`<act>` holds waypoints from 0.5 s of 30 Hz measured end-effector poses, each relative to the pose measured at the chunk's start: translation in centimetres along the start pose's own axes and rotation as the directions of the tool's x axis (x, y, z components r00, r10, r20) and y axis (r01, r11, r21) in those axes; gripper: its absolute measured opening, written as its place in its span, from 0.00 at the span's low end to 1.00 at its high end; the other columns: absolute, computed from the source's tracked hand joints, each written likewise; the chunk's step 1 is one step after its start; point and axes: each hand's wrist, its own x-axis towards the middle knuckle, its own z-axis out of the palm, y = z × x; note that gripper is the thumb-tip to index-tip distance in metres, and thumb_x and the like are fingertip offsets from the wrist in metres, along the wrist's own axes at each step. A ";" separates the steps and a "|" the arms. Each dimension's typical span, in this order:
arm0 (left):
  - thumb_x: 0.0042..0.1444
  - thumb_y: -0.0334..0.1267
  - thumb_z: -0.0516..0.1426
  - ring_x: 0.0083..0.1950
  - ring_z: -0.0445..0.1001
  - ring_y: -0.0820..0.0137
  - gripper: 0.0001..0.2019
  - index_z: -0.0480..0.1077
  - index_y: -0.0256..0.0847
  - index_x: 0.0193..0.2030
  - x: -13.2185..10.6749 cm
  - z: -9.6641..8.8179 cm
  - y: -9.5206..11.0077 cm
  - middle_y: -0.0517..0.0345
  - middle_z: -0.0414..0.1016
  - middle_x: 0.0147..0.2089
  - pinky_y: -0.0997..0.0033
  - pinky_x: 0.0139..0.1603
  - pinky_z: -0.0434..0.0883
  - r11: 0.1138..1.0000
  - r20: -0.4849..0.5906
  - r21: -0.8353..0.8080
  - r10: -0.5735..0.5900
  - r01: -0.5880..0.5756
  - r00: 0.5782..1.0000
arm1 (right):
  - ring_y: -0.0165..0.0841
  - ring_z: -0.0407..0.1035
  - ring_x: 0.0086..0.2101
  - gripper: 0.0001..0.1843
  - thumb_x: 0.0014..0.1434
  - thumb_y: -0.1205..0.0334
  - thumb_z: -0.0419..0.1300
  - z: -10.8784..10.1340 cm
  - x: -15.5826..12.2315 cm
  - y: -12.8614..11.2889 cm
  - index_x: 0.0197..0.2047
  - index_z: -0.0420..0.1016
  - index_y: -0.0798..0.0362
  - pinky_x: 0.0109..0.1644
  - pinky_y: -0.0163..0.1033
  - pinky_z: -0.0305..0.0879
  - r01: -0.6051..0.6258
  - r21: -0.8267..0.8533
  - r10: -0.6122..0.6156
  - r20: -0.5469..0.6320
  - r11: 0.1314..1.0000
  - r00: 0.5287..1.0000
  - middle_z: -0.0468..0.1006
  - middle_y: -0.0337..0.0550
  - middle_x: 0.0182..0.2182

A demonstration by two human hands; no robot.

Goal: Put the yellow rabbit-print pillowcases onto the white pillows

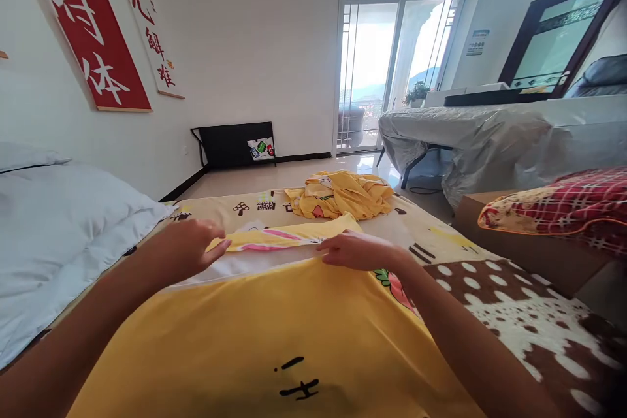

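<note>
A yellow pillowcase (255, 333) with black lettering lies spread in front of me, with a white pillow (235, 266) showing through its opening. Along the far side of the opening runs a yellow flap with a pink-and-white rabbit print. My left hand (193, 247) is closed at the flap's left end; its fingertips are slightly smeared. Fingers bent, my right hand (360, 249) pinches the pillowcase edge at the right side of the opening. Beyond the hands rests a crumpled heap of yellow printed cloth (343, 194).
The patterned bed blanket (470, 287) lies beneath everything. White bedding (73, 222) is piled on the left. At right, a red plaid cushion (563, 206) sits over a cardboard box (524, 255). A plastic-covered table (490, 134) and a black folded frame (235, 144) stand beyond.
</note>
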 end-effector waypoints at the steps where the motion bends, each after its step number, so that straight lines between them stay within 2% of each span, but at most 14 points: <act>1: 0.52 0.50 0.51 0.26 0.66 0.69 0.17 0.71 0.41 0.23 1.5 -1.6 2.0 0.58 0.70 0.24 0.70 0.31 0.58 0.995 0.012 0.083 0.061 -0.061 0.998 | 0.32 0.72 0.33 0.14 0.60 0.55 0.56 -1.2 0.4 0.0 0.47 0.78 0.44 0.35 0.34 0.60 0.007 0.035 -0.007 0.009 0.999 1.000 0.81 0.38 0.34; 2: 0.54 0.49 0.49 0.26 0.66 0.69 0.18 0.73 0.40 0.26 3.3 -2.8 3.9 0.58 0.70 0.25 0.70 0.33 0.59 0.989 -0.015 0.123 0.086 -0.084 0.996 | 0.32 0.72 0.33 0.16 0.61 0.54 0.54 -2.1 1.1 0.0 0.49 0.76 0.45 0.36 0.34 0.61 -0.001 0.057 0.002 -0.018 0.998 1.000 0.81 0.40 0.35; 4: 0.58 0.44 0.46 0.31 0.70 0.68 0.19 0.74 0.36 0.31 7.3 -3.7 7.4 0.58 0.69 0.25 0.67 0.38 0.62 0.987 -0.122 0.119 0.122 -0.108 0.985 | 0.33 0.72 0.38 0.20 0.65 0.51 0.48 -2.7 3.2 0.4 0.51 0.75 0.48 0.41 0.36 0.61 -0.084 0.050 0.092 -0.201 0.995 0.975 0.81 0.42 0.39; 5: 0.59 0.43 0.45 0.35 0.71 0.66 0.20 0.74 0.33 0.33 9.2 -3.0 8.8 0.56 0.70 0.27 0.65 0.40 0.62 0.990 -0.175 0.086 0.123 -0.109 0.977 | 0.34 0.72 0.42 0.22 0.66 0.51 0.45 -2.2 4.4 0.9 0.52 0.74 0.49 0.45 0.38 0.60 -0.158 0.044 0.164 -0.282 0.986 0.945 0.80 0.44 0.42; 6: 0.61 0.41 0.43 0.39 0.72 0.63 0.21 0.74 0.30 0.36 11.0 -1.5 10.0 0.53 0.71 0.30 0.63 0.43 0.63 0.994 -0.218 0.039 0.110 -0.105 0.970 | 0.36 0.70 0.46 0.23 0.67 0.52 0.42 -1.1 5.6 1.5 0.53 0.73 0.50 0.49 0.40 0.58 -0.244 0.045 0.245 -0.326 0.969 0.913 0.79 0.47 0.45; 7: 0.62 0.40 0.41 0.43 0.73 0.61 0.23 0.73 0.29 0.39 12.4 0.8 10.9 0.50 0.73 0.34 0.60 0.47 0.63 0.995 -0.240 -0.012 0.097 -0.103 0.966 | 0.38 0.68 0.49 0.24 0.67 0.52 0.41 0.4 6.6 2.3 0.54 0.72 0.51 0.52 0.42 0.57 -0.332 0.048 0.329 -0.330 0.942 0.885 0.77 0.49 0.48; 9: 0.64 0.38 0.38 0.51 0.72 0.59 0.23 0.71 0.30 0.48 13.8 7.1 12.0 0.44 0.75 0.45 0.57 0.54 0.61 0.987 -0.151 -0.099 0.107 -0.123 0.983 | 0.40 0.68 0.49 0.23 0.67 0.54 0.42 4.5 7.6 4.4 0.53 0.72 0.53 0.54 0.45 0.56 -0.463 0.056 0.463 -0.227 0.885 0.857 0.77 0.51 0.48; 11: 0.63 0.38 0.44 0.55 0.71 0.60 0.19 0.69 0.34 0.52 13.5 13.5 12.2 0.45 0.74 0.52 0.59 0.55 0.63 0.976 -0.028 -0.142 0.161 -0.163 0.987 | 0.38 0.70 0.49 0.21 0.66 0.56 0.44 8.6 7.5 6.8 0.51 0.73 0.52 0.53 0.44 0.57 -0.507 0.069 0.511 -0.134 0.859 0.849 0.77 0.49 0.48; 12: 0.62 0.39 0.46 0.56 0.70 0.60 0.18 0.70 0.36 0.53 13.0 16.1 12.1 0.44 0.73 0.55 0.59 0.55 0.64 0.973 0.025 -0.161 0.173 -0.167 0.985 | 0.38 0.69 0.50 0.21 0.67 0.56 0.43 10.2 7.2 7.9 0.52 0.73 0.50 0.54 0.43 0.57 -0.519 0.079 0.525 -0.110 0.851 0.844 0.76 0.47 0.50; 13: 0.62 0.39 0.46 0.59 0.68 0.59 0.19 0.69 0.36 0.55 12.5 18.1 11.8 0.44 0.71 0.57 0.57 0.56 0.63 0.970 0.058 -0.177 0.178 -0.165 0.982 | 0.37 0.68 0.52 0.21 0.67 0.55 0.42 11.4 6.7 9.1 0.52 0.73 0.49 0.55 0.43 0.57 -0.533 0.088 0.540 -0.091 0.841 0.837 0.75 0.46 0.51; 15: 0.64 0.43 0.44 0.62 0.66 0.60 0.21 0.66 0.40 0.59 11.6 20.1 11.2 0.45 0.69 0.60 0.55 0.59 0.62 0.960 0.112 -0.228 0.191 -0.162 0.975 | 0.37 0.66 0.54 0.24 0.67 0.52 0.39 12.6 6.0 11.2 0.54 0.72 0.47 0.56 0.44 0.56 -0.563 0.104 0.571 -0.065 0.820 0.819 0.74 0.45 0.54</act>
